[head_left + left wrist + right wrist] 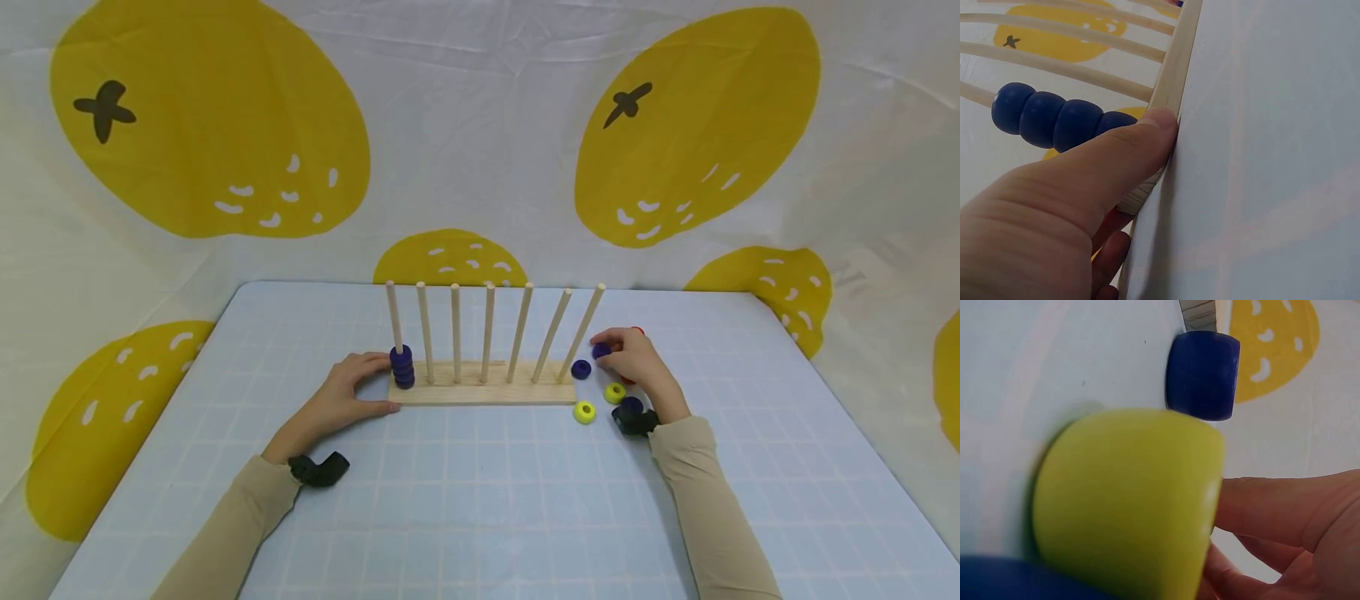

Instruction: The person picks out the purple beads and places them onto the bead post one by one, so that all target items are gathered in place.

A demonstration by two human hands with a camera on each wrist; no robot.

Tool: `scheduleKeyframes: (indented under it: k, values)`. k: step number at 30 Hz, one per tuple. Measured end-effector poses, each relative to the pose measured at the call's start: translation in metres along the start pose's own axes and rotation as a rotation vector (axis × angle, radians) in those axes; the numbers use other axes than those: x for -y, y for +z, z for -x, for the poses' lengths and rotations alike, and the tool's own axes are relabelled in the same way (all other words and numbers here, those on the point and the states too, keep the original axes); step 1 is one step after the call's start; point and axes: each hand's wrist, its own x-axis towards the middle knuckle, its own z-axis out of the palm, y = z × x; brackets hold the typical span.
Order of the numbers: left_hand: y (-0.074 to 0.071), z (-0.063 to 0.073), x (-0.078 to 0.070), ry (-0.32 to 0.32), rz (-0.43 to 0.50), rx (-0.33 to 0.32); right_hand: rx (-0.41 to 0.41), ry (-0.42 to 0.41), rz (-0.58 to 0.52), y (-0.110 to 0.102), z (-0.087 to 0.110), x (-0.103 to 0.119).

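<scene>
My left hand (337, 396) grips the left end of a wooden peg rack (480, 395), thumb along the front of its base and fingers behind. Several dark blue beads (402, 367) are stacked on the leftmost peg; the other pegs are bare. Past the rack's right end, my right hand (637, 362) pinches a dark blue bead (602, 351) between thumb and fingers. Another blue bead (581, 369) lies beside the base. In the right wrist view a yellow bead (1129, 500) looms large, hiding part of the fingers and the pinched bead.
Near the right hand lie two yellow beads, the closer one (584, 412) in front of the base's corner. One more blue bead (632, 406) sits by the right wrist camera (634, 422). Red beads (637, 331) show partly behind the right hand. A patterned cloth (480, 167) hangs behind the table.
</scene>
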Motion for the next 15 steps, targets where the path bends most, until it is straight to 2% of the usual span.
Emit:
scheduleKeyframes:
  k: [15]
  values:
    - [0.0017,0.0002,0.0027,0.029,-0.017,-0.017,0.005,0.008,-0.02,-0.0036,0.0033,0.0056]
